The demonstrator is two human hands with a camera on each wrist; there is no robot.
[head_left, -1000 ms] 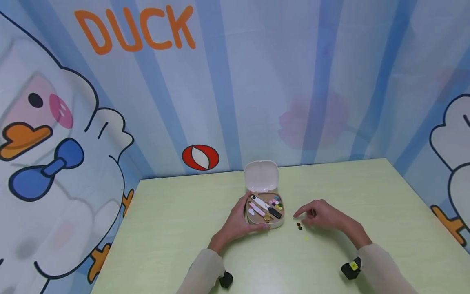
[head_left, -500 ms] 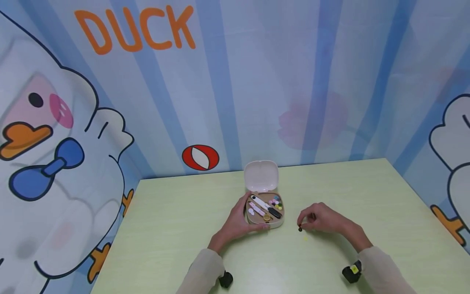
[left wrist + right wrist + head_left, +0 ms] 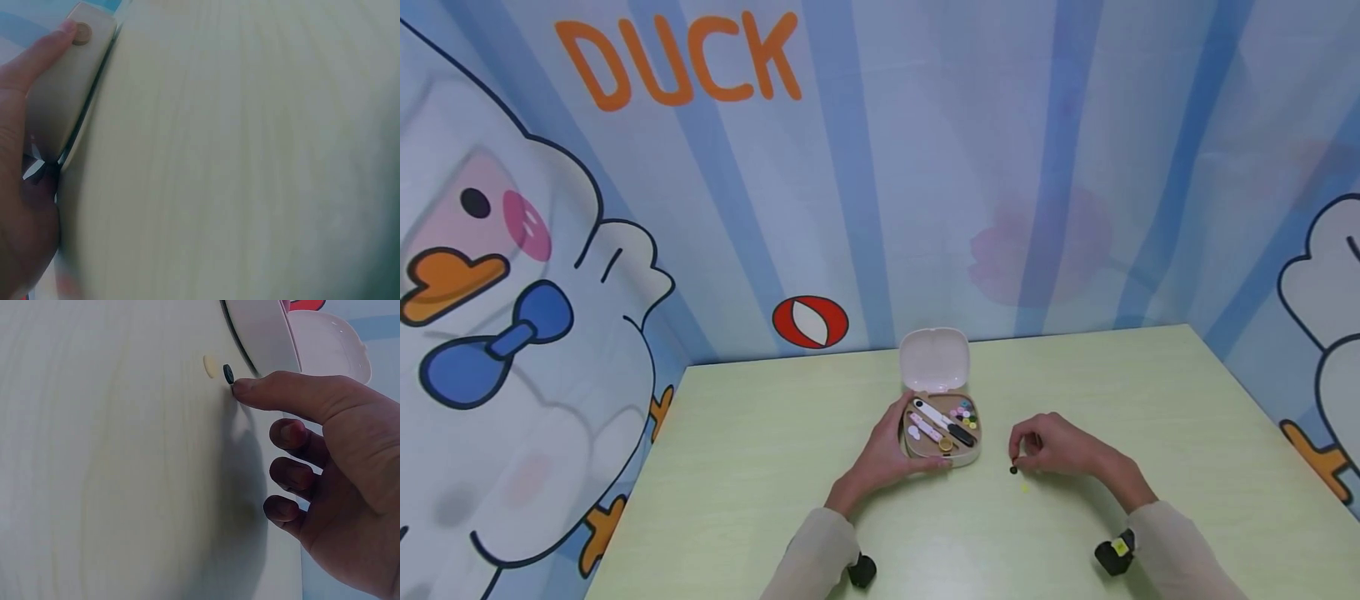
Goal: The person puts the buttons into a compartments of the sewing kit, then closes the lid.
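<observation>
My left hand (image 3: 883,450) grips the left side of an open sewing kit box (image 3: 970,457), thumb along its front wall. In the left wrist view its thumb lies by a round snap (image 3: 82,34) on the wall. Inside the box are small scissors (image 3: 943,421), a pink-patterned strip (image 3: 925,427), a gold round piece (image 3: 945,445) and several coloured buttons (image 3: 964,412). My right hand (image 3: 1060,444) has thumb and index finger pinched at the table, where a brown button is hidden by the fingertips. Right beside them is a dark button (image 3: 228,374); a pale yellow button (image 3: 209,366) lies near it.
The box's white lid (image 3: 934,360) stands raised at the back. Behind the pale wooden table (image 3: 760,433) hangs a blue striped duck-print cloth (image 3: 925,167). Black wrist cameras (image 3: 1116,554) sit at both cuffs.
My right hand has come down from above the table, its index finger and thumb closing on the brown button, which has gone out of sight. My left hand and the box have stayed put.
</observation>
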